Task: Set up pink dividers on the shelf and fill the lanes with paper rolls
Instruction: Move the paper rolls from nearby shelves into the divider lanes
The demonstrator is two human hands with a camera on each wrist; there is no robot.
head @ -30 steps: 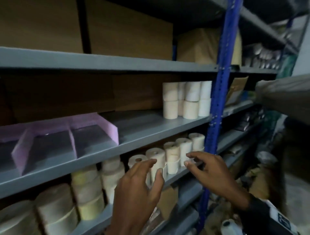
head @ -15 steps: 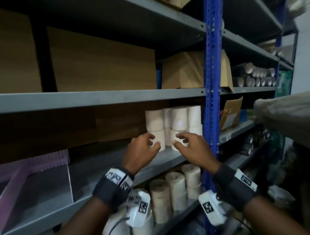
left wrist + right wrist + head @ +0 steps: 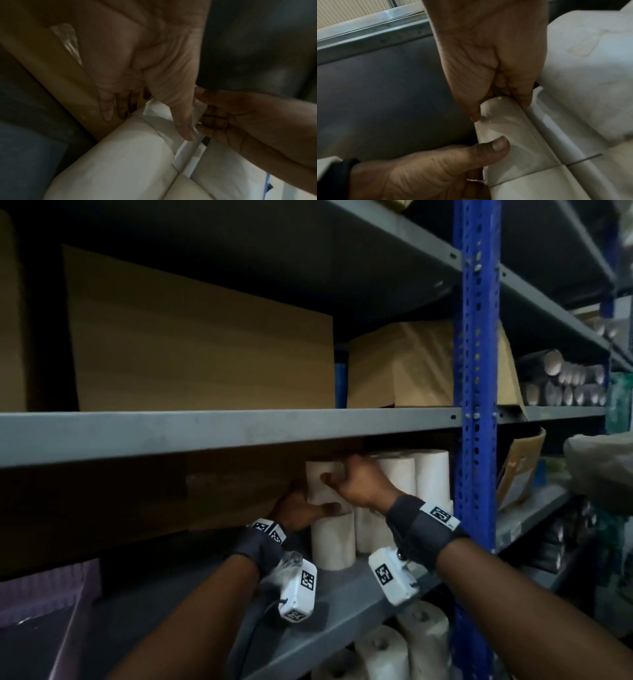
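White paper rolls (image 3: 399,474) stand stacked two high at the right end of the grey middle shelf (image 3: 346,601). Both hands hold the top front-left roll (image 3: 320,479). My left hand (image 3: 308,505) grips it low, thumb on the front and fingers (image 3: 116,109) between the roll and a brown box. My right hand (image 3: 337,474) grips it higher, thumb and curled fingers round the roll (image 3: 505,128). In the right wrist view the left thumb (image 3: 498,146) presses the same roll. A pink divider (image 3: 51,594) sits on the same shelf at the far left, partly out of frame.
A brown cardboard box (image 3: 239,491) stands just left of the rolls. The grey shelf above (image 3: 205,433) hangs close over the stack and bears large boxes (image 3: 198,344). A blue upright post (image 3: 476,440) is right of the stack. More rolls (image 3: 394,652) fill the shelf below.
Both hands rose from the lower shelf to the middle-shelf stack, then up from its bottom rolls to the top front-left roll, which they now grip. The head view tilted upward.
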